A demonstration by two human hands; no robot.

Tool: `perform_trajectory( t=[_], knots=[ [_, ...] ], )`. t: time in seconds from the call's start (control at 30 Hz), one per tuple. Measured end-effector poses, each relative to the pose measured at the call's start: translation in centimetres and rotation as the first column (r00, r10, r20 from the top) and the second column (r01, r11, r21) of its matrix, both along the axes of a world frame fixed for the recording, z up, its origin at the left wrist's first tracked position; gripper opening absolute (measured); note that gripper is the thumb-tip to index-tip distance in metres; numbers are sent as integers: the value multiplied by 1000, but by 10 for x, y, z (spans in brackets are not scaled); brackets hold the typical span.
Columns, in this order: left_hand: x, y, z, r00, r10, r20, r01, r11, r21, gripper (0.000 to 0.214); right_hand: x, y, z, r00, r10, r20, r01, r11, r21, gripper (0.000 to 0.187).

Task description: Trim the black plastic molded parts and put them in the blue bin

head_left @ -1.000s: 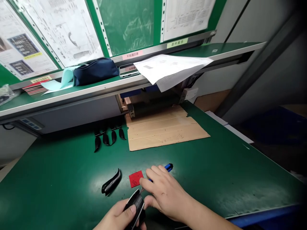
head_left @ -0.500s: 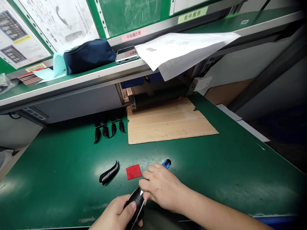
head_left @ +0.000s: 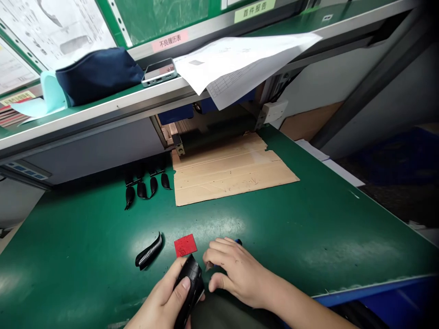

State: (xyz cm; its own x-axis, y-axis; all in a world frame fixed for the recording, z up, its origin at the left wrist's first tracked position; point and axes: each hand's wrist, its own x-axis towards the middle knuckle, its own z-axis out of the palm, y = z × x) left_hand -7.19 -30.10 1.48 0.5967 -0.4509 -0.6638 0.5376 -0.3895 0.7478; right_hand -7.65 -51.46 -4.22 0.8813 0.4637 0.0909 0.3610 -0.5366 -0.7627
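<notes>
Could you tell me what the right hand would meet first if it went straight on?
Probably the red square on the green mat, though the black curved part in the left hand lies close; depth is unclear.

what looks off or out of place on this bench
The loose white papers stick out past the front edge of the upper shelf and droop with nothing under them. The flattened cardboard sheet also looks damaged, with a ragged, torn edge at its far right corner.

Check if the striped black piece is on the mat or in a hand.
On the mat. The striped black piece lies on the green bench mat; the left hand grips another black piece.
</notes>
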Motion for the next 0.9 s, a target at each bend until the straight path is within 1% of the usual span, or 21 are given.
perform_trajectory(
  t=[0.07,0.17,0.23,0.33,0.43,0.57,0.7,0.8,0.9],
  knots=[
    [-1,2,-4,994,101,-37,-102,994,-43,61,-5,5,-3,992,-50,113,64,990,-124,55],
    [-2,1,-4,974,205,-100,-214,973,-83,66,-8,10,-5,966,-94,241,152,961,-231,57],
    [-3,-1,-2,966,227,-127,-240,965,-106,65,-9,12,-4,948,-108,301,193,944,-268,58],
    [-4,-4,1,949,276,-153,-288,955,-67,64,-11,14,-1,931,-118,345,232,922,-310,59],
    [-7,-5,1,934,327,-143,-336,941,-45,62,-13,17,3,922,-127,366,261,902,-343,58],
    [-12,-5,-4,939,333,-89,-339,938,-69,62,-14,20,6,926,-102,365,247,892,-378,54],
    [-18,-3,-6,952,305,21,-303,951,-59,60,-12,21,6,941,-37,336,181,895,-408,44],
    [-22,-2,-7,960,266,92,-265,964,-14,60,-12,21,5,949,3,315,137,895,-424,37],
    [-24,0,-7,968,224,114,-228,973,30,55,-13,22,1,946,38,321,109,898,-426,36]
  ],
)
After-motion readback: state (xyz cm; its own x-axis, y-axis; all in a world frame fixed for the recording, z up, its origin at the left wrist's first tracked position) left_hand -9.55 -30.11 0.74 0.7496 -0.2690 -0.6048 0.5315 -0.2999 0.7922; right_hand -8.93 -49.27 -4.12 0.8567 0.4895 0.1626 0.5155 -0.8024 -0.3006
